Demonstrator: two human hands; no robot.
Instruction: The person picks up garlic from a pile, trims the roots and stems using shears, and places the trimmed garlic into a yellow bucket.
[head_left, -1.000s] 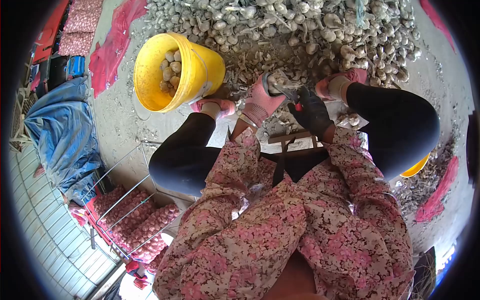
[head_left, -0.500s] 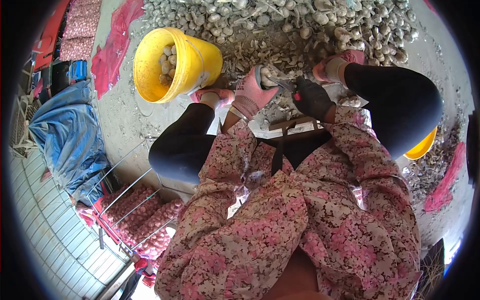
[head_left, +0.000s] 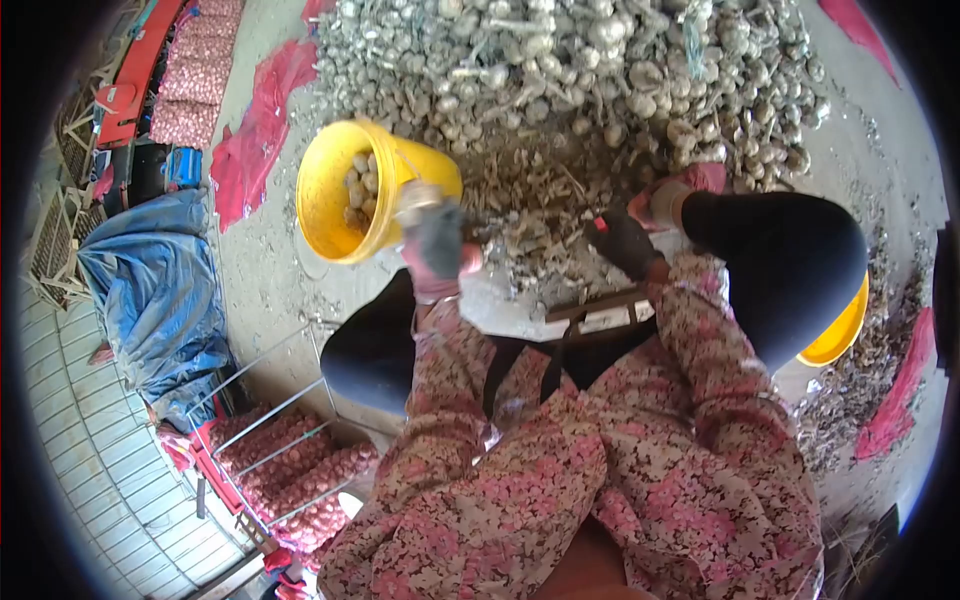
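On the dusty yard floor a big garlic heap (head_left: 580, 70) waits untrimmed, the yellow bucket (head_left: 335, 190) part-filled; left hand (head_left: 432, 235) seemingly grips a bulb (head_left: 415, 200) beside it, right hand (head_left: 622, 240) clamps red-handled shears (head_left: 600, 226).

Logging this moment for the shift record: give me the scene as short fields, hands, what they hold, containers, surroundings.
left hand: gloved left hand, at the rim of the yellow bucket, holding a garlic bulb
right hand: black-gloved right hand, gripping a red-handled tool, low over the trimmings
bucket contents: trimmed garlic bulbs
ahead: garlic pile on the ground
right side: second yellow bucket behind the knee
left side: blue tarp, filled red mesh sacks
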